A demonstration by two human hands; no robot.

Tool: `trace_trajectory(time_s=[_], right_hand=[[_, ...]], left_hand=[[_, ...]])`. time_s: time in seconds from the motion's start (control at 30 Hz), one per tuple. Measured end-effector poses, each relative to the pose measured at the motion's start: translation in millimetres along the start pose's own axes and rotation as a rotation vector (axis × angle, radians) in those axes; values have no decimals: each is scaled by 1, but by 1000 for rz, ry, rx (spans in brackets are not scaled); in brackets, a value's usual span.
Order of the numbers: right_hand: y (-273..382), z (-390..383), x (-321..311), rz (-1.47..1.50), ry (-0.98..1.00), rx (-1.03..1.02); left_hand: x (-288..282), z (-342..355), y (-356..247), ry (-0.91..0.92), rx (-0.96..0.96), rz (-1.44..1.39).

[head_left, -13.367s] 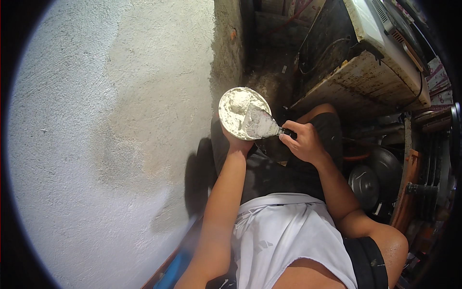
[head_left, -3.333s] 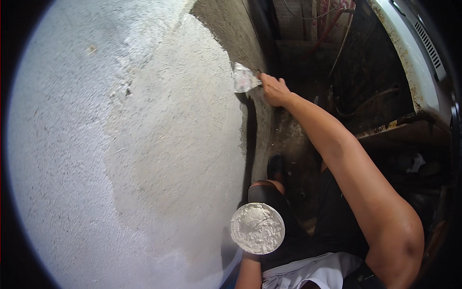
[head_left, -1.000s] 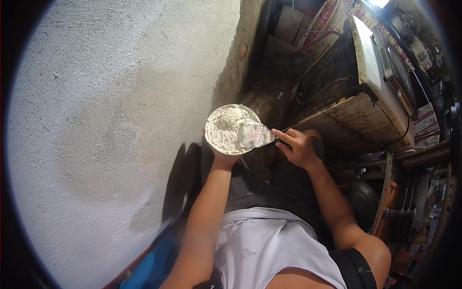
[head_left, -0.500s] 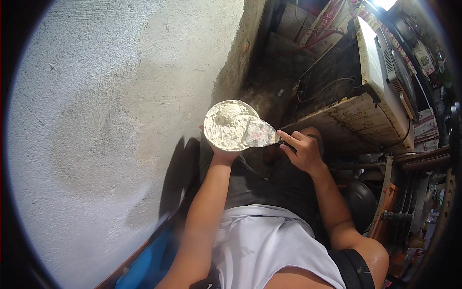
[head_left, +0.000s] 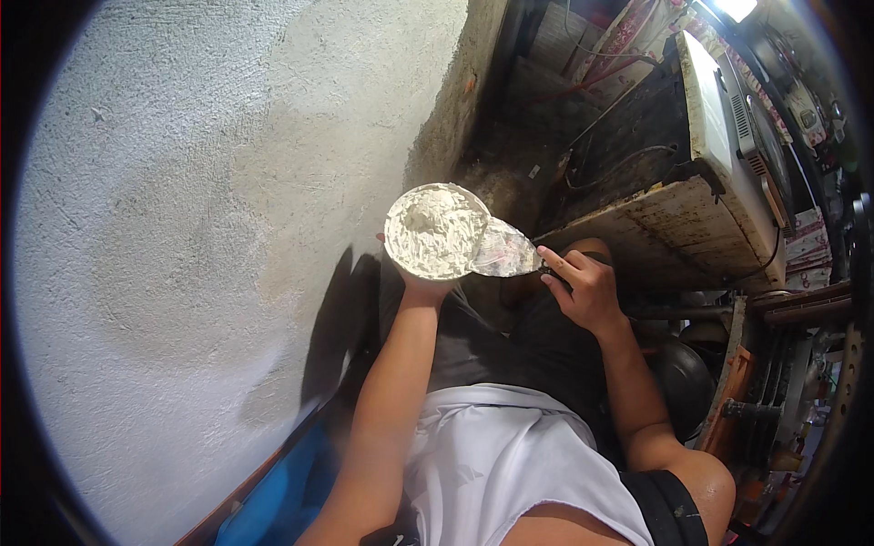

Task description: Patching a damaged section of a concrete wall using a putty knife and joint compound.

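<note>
A round tub [head_left: 389, 246] full of thick off-white paste [head_left: 435, 232] rests in my left hand [head_left: 423, 287]. That hand is closed round its underside, and most of the fingers are hidden below it. My right hand [head_left: 583, 287] grips a putty knife [head_left: 506, 249] by its handle, with the index finger stretched along toward the blade. The broad blade is smeared with paste and lies flat at the tub's right rim, its tip edge over the paste. Ridges mark the paste's surface.
A rough plastered wall [head_left: 182, 227] with a darker, damp-looking patch rises close on my left. To the right stands a rusty white appliance [head_left: 674, 227] with a dark back panel. Behind my right arm are a dark round pot [head_left: 678, 382] and a cluttered rack [head_left: 774, 409].
My right hand has drawn the putty knife rightward, so less of its blade overlaps the paste. The tub has shifted very slightly up and left.
</note>
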State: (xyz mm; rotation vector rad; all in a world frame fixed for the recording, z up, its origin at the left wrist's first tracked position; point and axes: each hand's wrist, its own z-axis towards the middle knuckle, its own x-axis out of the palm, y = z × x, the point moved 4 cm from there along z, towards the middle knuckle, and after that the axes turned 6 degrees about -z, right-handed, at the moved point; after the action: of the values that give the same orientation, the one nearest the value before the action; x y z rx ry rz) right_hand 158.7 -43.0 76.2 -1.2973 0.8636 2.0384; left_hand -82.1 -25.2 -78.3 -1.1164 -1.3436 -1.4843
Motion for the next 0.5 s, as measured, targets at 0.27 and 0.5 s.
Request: trace_trajectory(time_s=[0.27,0.5], right_hand=[[-6,-4,2,-45,9,30],[-21,-8,3,-38,11,86]], left_hand=[[-8,5,-4,-88,71,157],[-9,11,-3,-40,80,138]])
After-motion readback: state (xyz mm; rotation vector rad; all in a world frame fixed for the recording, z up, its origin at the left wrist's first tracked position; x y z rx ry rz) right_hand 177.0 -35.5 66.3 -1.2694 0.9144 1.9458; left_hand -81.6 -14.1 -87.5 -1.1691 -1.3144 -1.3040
